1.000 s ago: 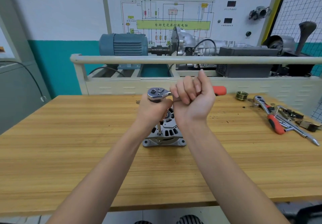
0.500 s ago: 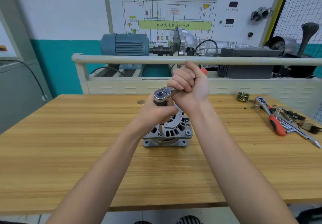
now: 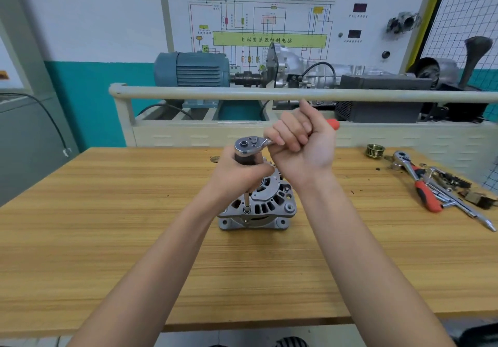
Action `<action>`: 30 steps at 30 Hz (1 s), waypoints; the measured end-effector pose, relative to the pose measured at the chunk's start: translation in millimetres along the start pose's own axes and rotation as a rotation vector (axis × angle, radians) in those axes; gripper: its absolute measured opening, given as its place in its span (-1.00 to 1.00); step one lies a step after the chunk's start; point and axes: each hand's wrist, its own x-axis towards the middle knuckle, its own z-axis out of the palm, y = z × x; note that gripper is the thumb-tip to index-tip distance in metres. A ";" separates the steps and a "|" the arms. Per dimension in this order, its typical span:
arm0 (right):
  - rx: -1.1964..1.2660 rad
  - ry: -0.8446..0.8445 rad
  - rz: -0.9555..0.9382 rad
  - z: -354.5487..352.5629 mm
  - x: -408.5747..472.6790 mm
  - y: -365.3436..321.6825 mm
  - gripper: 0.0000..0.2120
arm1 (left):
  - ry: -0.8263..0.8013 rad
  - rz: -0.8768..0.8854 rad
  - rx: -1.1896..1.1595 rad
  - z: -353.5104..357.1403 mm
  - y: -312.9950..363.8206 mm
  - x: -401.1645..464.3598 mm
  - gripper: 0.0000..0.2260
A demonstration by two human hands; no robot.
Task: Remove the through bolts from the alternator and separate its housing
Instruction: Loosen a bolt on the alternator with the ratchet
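I'm loosening 1 near through bolt (image 3: 246, 211): right hand (image 3: 301, 147) grips the ratchet (image 3: 246, 145), left hand (image 3: 237, 175) holds its extension; next, another steady swing.

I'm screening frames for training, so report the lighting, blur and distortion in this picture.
Head view: even, soft light, with only a faint shadow under the alternator; wide-angle bending bows the rail and the table edges; the hands and ratchet are fairly sharp; the tools at the right edge look slightly soft.
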 end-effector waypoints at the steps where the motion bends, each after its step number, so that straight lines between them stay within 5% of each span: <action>1: 0.033 -0.014 0.088 -0.8 5.2 -3.2 -0.56 | -0.077 0.009 0.031 -3.1 1.1 -0.3 -0.72; 6: 0.103 -0.001 0.216 -1.6 15.9 -6.4 -0.54 | -0.268 -0.041 -0.040 -6.6 3.1 3.8 -0.65; 15: -0.116 0.007 -0.370 3.4 -30.0 29.2 -0.47 | 0.198 -0.020 -0.096 10.2 -6.8 -1.4 -0.72; 18: -0.104 -0.006 -0.297 2.8 -24.7 21.3 -0.48 | 0.140 -0.023 -0.054 7.9 -4.8 -2.3 -0.73; 25: 0.066 -0.057 0.213 1.8 11.0 -1.6 -0.54 | -0.240 0.014 0.018 -9.8 1.6 -3.4 -0.70; 30: 0.091 0.028 0.092 2.2 12.0 5.3 -0.49 | -0.117 0.015 -0.085 -3.0 -2.1 -0.1 -0.65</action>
